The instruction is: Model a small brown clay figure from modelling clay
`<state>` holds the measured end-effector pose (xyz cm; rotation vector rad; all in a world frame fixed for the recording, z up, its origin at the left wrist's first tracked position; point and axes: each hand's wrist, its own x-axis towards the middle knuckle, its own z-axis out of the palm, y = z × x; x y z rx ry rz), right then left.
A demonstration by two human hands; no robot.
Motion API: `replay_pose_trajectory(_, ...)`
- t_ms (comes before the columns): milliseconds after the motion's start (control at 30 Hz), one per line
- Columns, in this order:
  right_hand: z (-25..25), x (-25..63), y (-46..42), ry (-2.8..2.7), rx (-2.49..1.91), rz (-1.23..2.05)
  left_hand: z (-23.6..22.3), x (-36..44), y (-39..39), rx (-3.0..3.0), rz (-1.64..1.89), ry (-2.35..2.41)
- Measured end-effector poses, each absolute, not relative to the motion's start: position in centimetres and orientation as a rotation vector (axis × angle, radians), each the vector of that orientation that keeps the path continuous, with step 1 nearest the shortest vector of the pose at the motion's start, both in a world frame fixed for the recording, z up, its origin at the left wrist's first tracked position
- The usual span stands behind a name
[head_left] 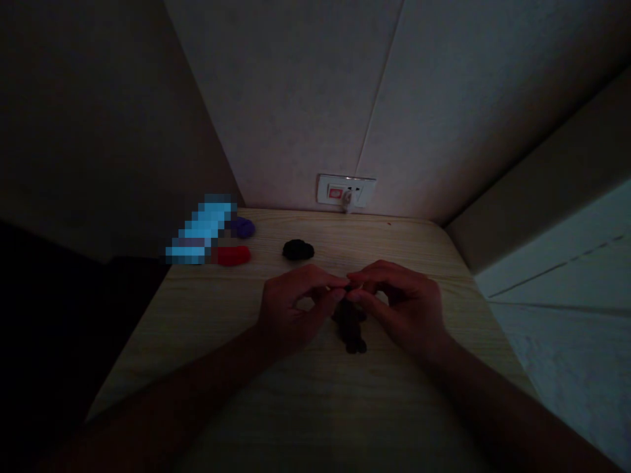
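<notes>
A small dark figure (pixel 350 326) of what looks like modelling clay lies on the wooden tabletop (pixel 236 401), its two rounded ends towards me. At its far end, my left hand (pixel 298 305) pinches with thumb and forefinger. My right hand (pixel 407 305) pinches at the same spot from the other side, the fingertips of both hands nearly meeting. A bit of dark clay shows between them; whether it is joined to the figure I cannot tell. Just beyond my left hand sits a black lump of clay (pixel 298 249).
A red clay piece (pixel 234 255) and a purple lump (pixel 243 227) lie at the far left, beside a pixelated bright blue object (pixel 203 230). The wall (pixel 296 118) behind bears a socket plate (pixel 323 190) with something plugged in. A pale panel (pixel 566 263) flanks the right side.
</notes>
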<state>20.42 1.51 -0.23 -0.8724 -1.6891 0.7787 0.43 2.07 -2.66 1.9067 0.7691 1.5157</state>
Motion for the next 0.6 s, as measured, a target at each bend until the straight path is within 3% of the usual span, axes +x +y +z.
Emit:
replay_pose_trajectory(400, -0.12, 20.37, 1.27, -1.788, -0.828, 0.705, -2.6, 0.85, 2.16, 1.647, 1.378, 0.819)
replay_pose_trajectory(600, -0.62, 20.29, 1.0, -1.603, -0.97, 0.932, -2.3, 0.33, 2.25, 1.627, 1.368, 0.707)
